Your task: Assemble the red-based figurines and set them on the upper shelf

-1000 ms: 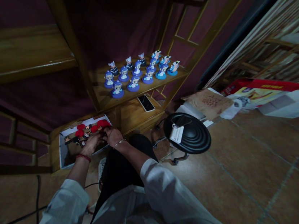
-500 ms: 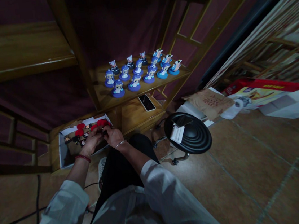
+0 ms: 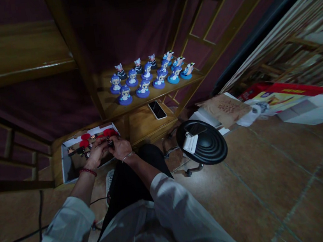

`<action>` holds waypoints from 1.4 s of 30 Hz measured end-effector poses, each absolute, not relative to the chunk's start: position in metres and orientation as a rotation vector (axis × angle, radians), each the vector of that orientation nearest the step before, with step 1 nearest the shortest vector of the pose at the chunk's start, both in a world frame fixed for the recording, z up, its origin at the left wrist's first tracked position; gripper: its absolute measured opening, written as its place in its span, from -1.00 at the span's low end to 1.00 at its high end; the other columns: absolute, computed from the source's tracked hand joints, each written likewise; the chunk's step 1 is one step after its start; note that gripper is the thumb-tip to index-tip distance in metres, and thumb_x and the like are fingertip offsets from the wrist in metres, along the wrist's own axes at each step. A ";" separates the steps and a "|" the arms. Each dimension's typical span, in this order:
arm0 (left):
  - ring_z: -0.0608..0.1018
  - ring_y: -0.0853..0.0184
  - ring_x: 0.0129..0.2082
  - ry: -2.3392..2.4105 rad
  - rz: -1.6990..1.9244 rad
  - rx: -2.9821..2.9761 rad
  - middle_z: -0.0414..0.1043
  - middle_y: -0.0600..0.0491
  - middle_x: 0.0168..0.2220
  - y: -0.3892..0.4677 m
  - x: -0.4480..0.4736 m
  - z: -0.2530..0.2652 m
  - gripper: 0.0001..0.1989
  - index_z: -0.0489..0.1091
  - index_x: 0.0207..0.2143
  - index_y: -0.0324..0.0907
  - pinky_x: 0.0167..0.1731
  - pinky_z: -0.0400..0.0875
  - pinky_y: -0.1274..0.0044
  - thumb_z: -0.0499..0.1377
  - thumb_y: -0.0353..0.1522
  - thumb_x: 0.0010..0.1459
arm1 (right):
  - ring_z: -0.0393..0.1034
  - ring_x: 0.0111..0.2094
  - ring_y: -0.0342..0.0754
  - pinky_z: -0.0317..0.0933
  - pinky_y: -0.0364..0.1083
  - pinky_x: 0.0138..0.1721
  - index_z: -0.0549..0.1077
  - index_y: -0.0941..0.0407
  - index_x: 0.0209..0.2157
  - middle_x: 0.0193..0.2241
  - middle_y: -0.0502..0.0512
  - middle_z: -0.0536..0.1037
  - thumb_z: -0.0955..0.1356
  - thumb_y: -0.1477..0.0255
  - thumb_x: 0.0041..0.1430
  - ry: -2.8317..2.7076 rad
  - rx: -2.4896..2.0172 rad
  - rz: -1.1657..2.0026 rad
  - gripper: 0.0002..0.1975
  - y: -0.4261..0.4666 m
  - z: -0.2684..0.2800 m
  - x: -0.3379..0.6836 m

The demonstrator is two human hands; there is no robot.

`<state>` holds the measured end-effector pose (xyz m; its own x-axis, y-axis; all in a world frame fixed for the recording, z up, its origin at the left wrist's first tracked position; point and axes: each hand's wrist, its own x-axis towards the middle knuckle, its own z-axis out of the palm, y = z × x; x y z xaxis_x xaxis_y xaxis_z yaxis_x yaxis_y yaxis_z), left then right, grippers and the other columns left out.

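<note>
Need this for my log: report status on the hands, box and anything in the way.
Left hand and right hand together over white box. Small dark piece between them, grip unclear. Red pieces inside box. Nothing visibly blocking.

The white box [image 3: 64, 164] is open from above, but its walls [image 3: 75, 140] block any sideways way in.

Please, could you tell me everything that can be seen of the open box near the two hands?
The shallow open box looks like cardboard, with low white walls and a brownish inside. It lies flat on the low wooden shelf, left of the phone. Small dark and red pieces lie inside, many toward its far side. The left hand and right hand cover part of its right side; whether they touch its walls cannot be told.
</note>
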<state>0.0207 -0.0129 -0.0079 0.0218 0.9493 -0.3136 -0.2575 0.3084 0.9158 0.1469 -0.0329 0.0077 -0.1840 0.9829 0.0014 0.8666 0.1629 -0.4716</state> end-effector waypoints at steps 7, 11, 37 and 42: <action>0.48 0.38 -0.40 1.178 1.157 0.762 0.41 0.11 -0.43 -0.012 0.022 -0.008 -0.73 0.35 -0.44 -0.22 -0.31 0.41 0.49 0.30 -0.38 -0.28 | 0.32 -0.05 -0.03 0.19 -0.09 -0.01 0.22 0.10 0.05 -0.06 0.16 0.44 0.25 0.46 0.09 -2.148 -1.721 0.544 -0.55 -0.034 0.014 0.150; 0.49 0.36 -0.39 1.171 1.157 0.759 0.40 0.11 -0.44 -0.012 0.022 -0.005 -0.72 0.35 -0.44 -0.22 -0.28 0.40 0.47 0.31 -0.38 -0.29 | 0.31 -0.03 -0.04 0.15 -0.10 0.04 0.24 0.10 0.06 -0.04 0.17 0.42 0.25 0.48 0.08 -2.160 -1.707 0.554 -0.54 -0.034 0.017 0.151; 0.43 0.38 -0.61 1.555 1.002 0.840 0.42 0.08 -0.57 -0.004 0.012 -0.022 -0.85 0.39 -0.47 -0.20 -0.55 0.31 0.56 0.16 -0.44 -0.22 | 0.39 -0.14 -0.05 0.25 -0.11 -0.16 0.34 0.09 -0.12 -0.13 0.13 0.49 0.23 0.37 0.14 -2.235 -1.818 0.464 -0.74 -0.032 0.013 0.145; 0.42 0.35 -0.61 1.671 1.002 0.849 0.38 0.09 -0.59 0.003 0.004 -0.029 -0.81 0.39 -0.44 -0.20 -0.53 0.29 0.52 0.11 -0.48 -0.22 | 0.42 -0.18 -0.05 0.26 -0.10 -0.20 0.35 0.07 -0.12 -0.16 0.10 0.51 0.23 0.36 0.14 -2.252 -1.835 0.459 -0.74 -0.031 0.014 0.144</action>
